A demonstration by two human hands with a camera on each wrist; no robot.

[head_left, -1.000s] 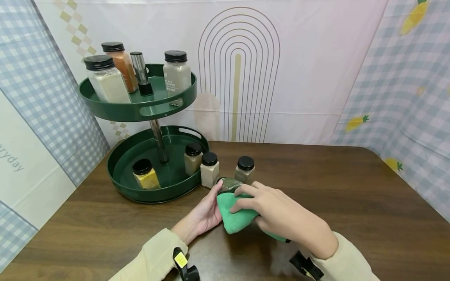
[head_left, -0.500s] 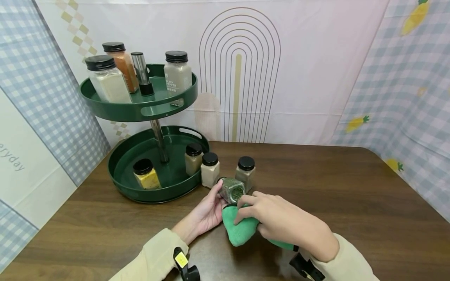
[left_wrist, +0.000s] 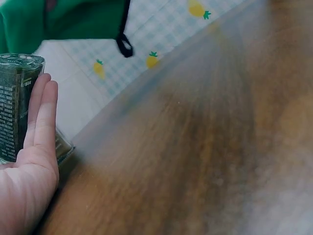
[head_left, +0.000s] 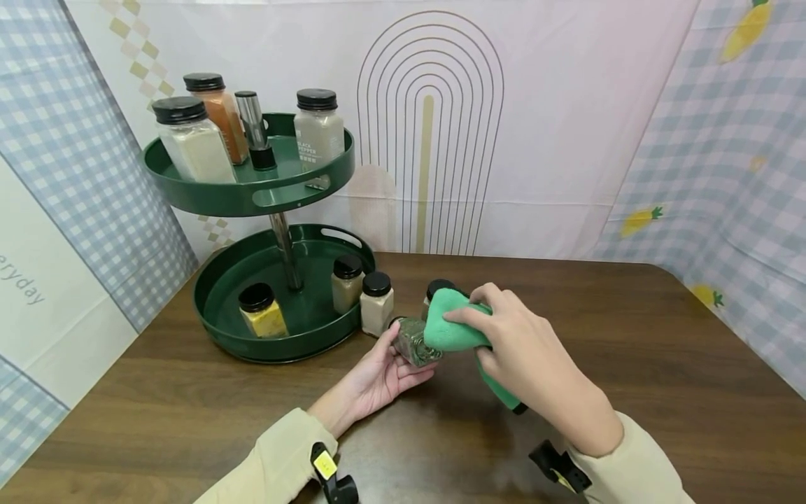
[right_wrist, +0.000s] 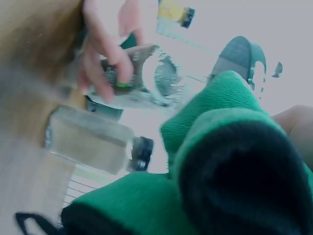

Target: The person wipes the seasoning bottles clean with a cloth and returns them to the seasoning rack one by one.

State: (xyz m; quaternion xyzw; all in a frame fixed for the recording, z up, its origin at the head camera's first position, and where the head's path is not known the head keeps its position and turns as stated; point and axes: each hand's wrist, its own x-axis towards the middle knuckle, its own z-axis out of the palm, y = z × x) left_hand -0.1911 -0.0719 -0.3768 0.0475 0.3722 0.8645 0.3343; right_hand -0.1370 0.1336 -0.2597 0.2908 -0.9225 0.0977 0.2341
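My left hand grips a glass spice jar of dried green herbs, tilted with its base toward the right. Its thumb lies along the jar and the fingers reach beneath. In the left wrist view, printed text shows on the side of the jar. A green cloth with dark trim is pinched in my right hand, right at the jar's base end in the head view. The right wrist view shows folds of the cloth near the jar. Behind the cloth stands another jar, mostly hidden.
A two-tier green rack stands at the left. Its upper tier bears several jars and a silver cylinder; on the lower are a yellow jar and a greyish one. A white jar stands against its edge. Cloths hang behind the table.
My right hand and the green cloth first slid down off the herb jar, then rose up and right beside its base. The left hand's fingers have spread out under the jar.
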